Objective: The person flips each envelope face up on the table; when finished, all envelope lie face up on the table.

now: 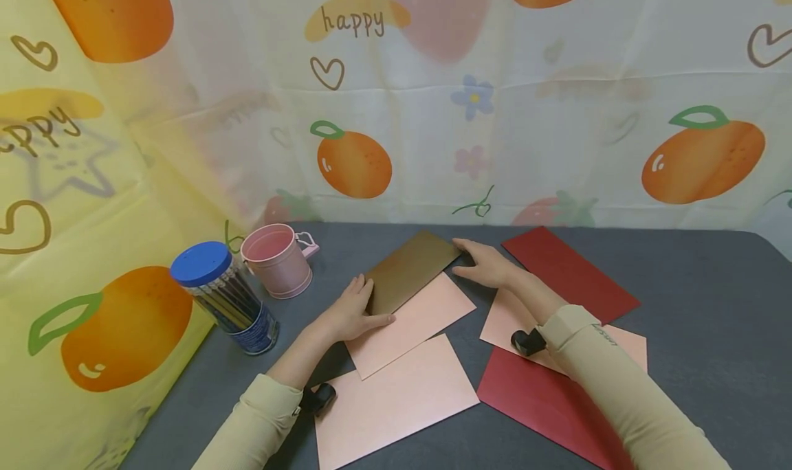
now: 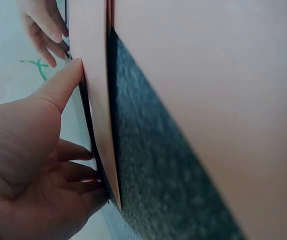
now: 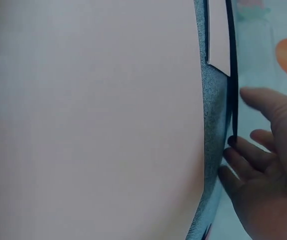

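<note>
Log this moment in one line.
left hand: at left edge of brown card | right hand: by that card's right corner | left of card: pink mug, blue-lidded jar

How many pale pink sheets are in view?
3: an upper pink sheet partly under the brown sheet, a lower pink sheet by the left sleeve, a third pink sheet below the right arm. More may be hidden.

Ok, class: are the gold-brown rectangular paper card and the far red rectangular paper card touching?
Apart. The head view shows grey tabletop between the gold-brown card and the far red card, with the right hand between them.
</note>
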`<state>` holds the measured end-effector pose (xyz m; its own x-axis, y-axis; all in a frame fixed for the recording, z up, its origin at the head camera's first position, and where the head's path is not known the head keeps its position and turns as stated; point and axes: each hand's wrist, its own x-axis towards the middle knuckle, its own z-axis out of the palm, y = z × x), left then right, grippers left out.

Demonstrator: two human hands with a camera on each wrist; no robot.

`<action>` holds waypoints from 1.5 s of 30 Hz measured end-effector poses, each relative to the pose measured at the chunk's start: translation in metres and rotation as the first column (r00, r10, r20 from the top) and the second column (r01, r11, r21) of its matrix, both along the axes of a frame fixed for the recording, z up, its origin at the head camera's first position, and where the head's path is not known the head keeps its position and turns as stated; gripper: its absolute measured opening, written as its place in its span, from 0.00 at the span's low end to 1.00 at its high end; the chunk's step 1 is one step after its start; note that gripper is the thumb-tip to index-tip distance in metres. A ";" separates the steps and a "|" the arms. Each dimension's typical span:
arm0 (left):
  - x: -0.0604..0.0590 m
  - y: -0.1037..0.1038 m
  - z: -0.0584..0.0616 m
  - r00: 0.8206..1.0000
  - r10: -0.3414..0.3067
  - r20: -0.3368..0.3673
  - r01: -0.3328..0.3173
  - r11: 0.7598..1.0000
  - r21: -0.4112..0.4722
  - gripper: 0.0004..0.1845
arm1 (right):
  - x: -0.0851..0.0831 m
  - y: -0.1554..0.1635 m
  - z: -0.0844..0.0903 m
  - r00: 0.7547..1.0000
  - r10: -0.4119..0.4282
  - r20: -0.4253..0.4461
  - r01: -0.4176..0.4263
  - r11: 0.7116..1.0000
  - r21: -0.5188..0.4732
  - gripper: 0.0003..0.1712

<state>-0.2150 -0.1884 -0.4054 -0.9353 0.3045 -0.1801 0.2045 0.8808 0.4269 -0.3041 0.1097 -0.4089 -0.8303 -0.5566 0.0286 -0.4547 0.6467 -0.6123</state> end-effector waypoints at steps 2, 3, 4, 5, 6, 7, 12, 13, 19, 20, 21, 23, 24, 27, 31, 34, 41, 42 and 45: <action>0.000 -0.001 0.000 1.000 -0.006 -0.003 0.006 1.000 -0.013 0.52 | 0.001 0.000 0.001 1.000 -0.017 -0.003 0.016 0.999 -0.050 0.36; -0.001 -0.001 0.001 1.000 -0.008 -0.004 0.008 1.000 -0.018 0.51 | 0.002 0.001 0.001 1.000 -0.027 0.003 0.027 0.997 -0.078 0.35; -0.001 -0.002 0.001 1.000 -0.010 -0.005 0.010 1.000 -0.022 0.51 | 0.003 0.001 0.001 0.999 -0.035 0.006 0.035 0.994 -0.103 0.34; -0.001 -0.002 0.001 1.000 -0.013 -0.008 0.012 1.000 -0.029 0.51 | 0.003 0.001 0.001 0.999 -0.044 0.009 0.045 0.991 -0.125 0.33; -0.001 -0.003 0.002 1.000 -0.014 -0.008 0.014 0.999 -0.034 0.51 | 0.004 0.001 0.001 0.999 -0.050 0.004 0.050 0.989 -0.138 0.32; -0.001 -0.003 0.002 1.000 -0.016 -0.007 0.016 0.999 -0.042 0.51 | 0.004 0.001 0.000 0.998 -0.057 -0.003 0.056 0.988 -0.147 0.31; -0.003 -0.007 0.004 0.998 -0.054 -0.038 0.050 0.995 -0.087 0.49 | 0.005 0.002 -0.001 0.993 -0.084 -0.083 0.071 0.986 -0.151 0.27; -0.003 -0.008 0.005 0.996 -0.070 -0.050 0.065 0.993 -0.094 0.48 | 0.005 0.003 -0.001 0.991 -0.091 -0.093 0.077 0.985 -0.152 0.27; -0.003 -0.018 0.011 0.983 -0.153 -0.105 0.146 0.987 -0.072 0.40 | 0.005 0.005 -0.001 0.983 -0.133 -0.129 0.111 0.979 -0.169 0.21; -0.003 -0.020 0.012 0.980 -0.162 -0.115 0.156 0.986 -0.059 0.38 | 0.005 0.005 -0.002 0.980 -0.140 -0.140 0.115 0.978 -0.173 0.20; -0.002 -0.022 0.012 0.977 -0.171 -0.127 0.167 0.985 -0.043 0.36 | 0.005 0.005 -0.001 0.978 -0.148 -0.150 0.121 0.977 -0.178 0.18; -0.001 -0.026 0.013 0.969 -0.189 -0.160 0.190 0.982 -0.010 0.32 | 0.006 0.005 0.000 0.973 -0.160 -0.164 0.128 0.974 -0.189 0.16; -0.001 -0.029 0.013 0.964 -0.198 -0.180 0.202 0.979 0.005 0.31 | 0.006 0.005 0.000 0.972 -0.165 -0.168 0.131 0.972 -0.196 0.15; 0.000 -0.034 0.014 0.945 -0.215 -0.245 0.233 0.972 0.045 0.26 | 0.008 0.005 0.003 0.970 -0.169 -0.172 0.130 0.967 -0.218 0.13; 0.002 -0.037 0.015 0.908 -0.215 -0.359 0.260 0.962 0.080 0.20 | 0.012 0.006 0.008 0.968 -0.179 -0.176 0.131 0.958 -0.256 0.11; 0.001 -0.039 0.016 0.866 -0.203 -0.457 0.278 0.955 0.103 0.17 | 0.013 0.007 0.010 0.964 -0.196 -0.181 0.141 0.950 -0.279 0.10; -0.005 -0.041 0.015 0.776 -0.154 -0.612 0.294 0.946 0.135 0.12 | 0.014 0.010 0.011 0.955 -0.212 -0.206 0.138 0.936 -0.323 0.09; -0.006 -0.041 0.015 0.767 -0.145 -0.625 0.295 0.945 0.144 0.12 | 0.014 0.010 0.011 0.955 -0.213 -0.207 0.136 0.933 -0.333 0.08; -0.008 -0.040 0.016 0.747 -0.112 -0.656 0.297 0.938 0.178 0.11 | 0.014 0.011 0.012 0.952 -0.215 -0.217 0.126 0.923 -0.364 0.07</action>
